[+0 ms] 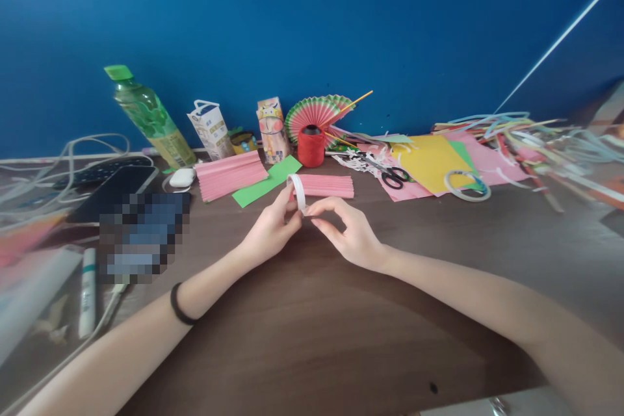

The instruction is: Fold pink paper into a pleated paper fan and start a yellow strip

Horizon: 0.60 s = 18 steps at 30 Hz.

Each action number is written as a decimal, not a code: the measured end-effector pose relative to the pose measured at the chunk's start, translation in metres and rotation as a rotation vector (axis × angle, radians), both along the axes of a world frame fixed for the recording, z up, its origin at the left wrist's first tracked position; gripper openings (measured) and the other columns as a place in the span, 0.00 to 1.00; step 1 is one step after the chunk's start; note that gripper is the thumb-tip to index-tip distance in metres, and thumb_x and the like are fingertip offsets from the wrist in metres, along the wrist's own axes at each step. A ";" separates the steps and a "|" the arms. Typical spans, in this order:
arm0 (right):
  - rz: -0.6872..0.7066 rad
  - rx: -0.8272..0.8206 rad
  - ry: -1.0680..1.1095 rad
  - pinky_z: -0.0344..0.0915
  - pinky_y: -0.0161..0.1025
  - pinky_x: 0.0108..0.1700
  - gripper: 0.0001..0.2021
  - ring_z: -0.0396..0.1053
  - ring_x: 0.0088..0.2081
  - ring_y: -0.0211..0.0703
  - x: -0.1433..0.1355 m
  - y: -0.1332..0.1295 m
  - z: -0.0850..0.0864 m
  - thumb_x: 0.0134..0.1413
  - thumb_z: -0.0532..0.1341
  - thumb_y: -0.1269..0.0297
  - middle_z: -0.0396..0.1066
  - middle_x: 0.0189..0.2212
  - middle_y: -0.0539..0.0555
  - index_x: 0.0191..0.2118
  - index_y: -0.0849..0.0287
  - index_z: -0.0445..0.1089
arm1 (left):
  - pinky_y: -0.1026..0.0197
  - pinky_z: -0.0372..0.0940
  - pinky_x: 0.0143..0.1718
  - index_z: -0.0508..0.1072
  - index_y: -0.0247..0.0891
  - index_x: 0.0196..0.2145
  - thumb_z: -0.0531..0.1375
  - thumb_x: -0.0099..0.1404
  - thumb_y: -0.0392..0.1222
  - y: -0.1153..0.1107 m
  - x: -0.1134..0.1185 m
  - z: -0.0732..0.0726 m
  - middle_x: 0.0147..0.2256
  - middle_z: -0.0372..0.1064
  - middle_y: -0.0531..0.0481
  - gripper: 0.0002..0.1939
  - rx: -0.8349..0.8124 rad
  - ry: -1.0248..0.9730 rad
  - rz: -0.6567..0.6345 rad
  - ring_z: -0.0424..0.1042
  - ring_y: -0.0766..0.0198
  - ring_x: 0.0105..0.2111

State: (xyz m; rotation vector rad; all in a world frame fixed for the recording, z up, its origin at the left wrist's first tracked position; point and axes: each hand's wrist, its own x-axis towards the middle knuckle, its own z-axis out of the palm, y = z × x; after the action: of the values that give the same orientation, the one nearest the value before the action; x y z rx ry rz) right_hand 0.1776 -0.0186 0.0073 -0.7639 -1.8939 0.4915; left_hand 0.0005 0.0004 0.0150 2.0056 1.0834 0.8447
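Observation:
My left hand [273, 224] is closed around a narrow white roll of tape [298, 193], held upright above the table. My right hand [348, 231] meets it, thumb and forefinger pinching at the roll's lower edge; whether a loose tape end lies between them is too small to see. Just behind the roll rests a pleated pink paper strip [327, 186], partly hidden by my left fingers. A larger pleated pink paper [231, 174] lies to the left, beside a green paper strip [273, 180].
Along the blue wall stand a green bottle [151, 117], two small cartons, a red thread spool [311, 146] and a pleated paper fan [312, 114]. Scissors [394, 177], coloured paper [429, 162] and another tape roll [467, 186] lie right. A phone [146, 234], marker [88, 292] and cables lie left.

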 end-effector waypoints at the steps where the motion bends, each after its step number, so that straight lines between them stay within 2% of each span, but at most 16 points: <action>1: 0.011 0.004 -0.002 0.67 0.40 0.44 0.03 0.70 0.40 0.40 0.000 0.000 0.000 0.56 0.56 0.70 0.72 0.35 0.53 0.37 0.57 0.65 | 0.60 0.63 0.42 0.44 0.33 0.62 0.50 0.61 0.37 0.000 0.000 0.001 0.35 0.73 0.50 0.33 0.008 0.019 0.011 0.69 0.66 0.34; 3: 0.030 0.014 -0.001 0.67 0.40 0.44 0.03 0.70 0.40 0.40 0.000 -0.001 -0.001 0.56 0.56 0.71 0.71 0.35 0.53 0.36 0.58 0.65 | 0.61 0.62 0.41 0.45 0.33 0.62 0.50 0.61 0.37 0.000 0.001 0.002 0.34 0.73 0.50 0.32 0.016 0.022 0.021 0.69 0.67 0.33; 8: 0.111 0.080 -0.042 0.67 0.40 0.44 0.03 0.69 0.39 0.39 0.000 -0.002 -0.003 0.57 0.56 0.71 0.71 0.33 0.53 0.36 0.57 0.64 | 0.57 0.62 0.46 0.44 0.33 0.62 0.50 0.63 0.40 0.000 0.001 0.008 0.38 0.74 0.47 0.32 -0.038 -0.073 0.017 0.71 0.64 0.37; 14: 0.185 0.221 -0.117 0.67 0.41 0.41 0.05 0.69 0.36 0.40 -0.002 -0.005 -0.003 0.56 0.55 0.74 0.71 0.31 0.53 0.35 0.58 0.63 | 0.54 0.65 0.44 0.51 0.33 0.58 0.51 0.63 0.43 0.003 0.001 0.009 0.39 0.74 0.44 0.27 -0.162 -0.221 0.056 0.73 0.59 0.39; 18: 0.178 0.181 -0.101 0.67 0.40 0.41 0.04 0.69 0.37 0.40 -0.002 -0.004 -0.005 0.56 0.55 0.74 0.72 0.32 0.53 0.35 0.57 0.64 | 0.53 0.65 0.44 0.53 0.33 0.56 0.51 0.63 0.43 0.004 0.001 0.011 0.38 0.74 0.44 0.25 -0.221 -0.294 0.092 0.72 0.60 0.38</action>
State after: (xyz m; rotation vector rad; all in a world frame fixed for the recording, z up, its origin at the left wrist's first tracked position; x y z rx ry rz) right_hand 0.1754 -0.0228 0.0025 -0.5126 -2.0795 0.3907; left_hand 0.0017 0.0039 0.0257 1.6025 1.0538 0.9855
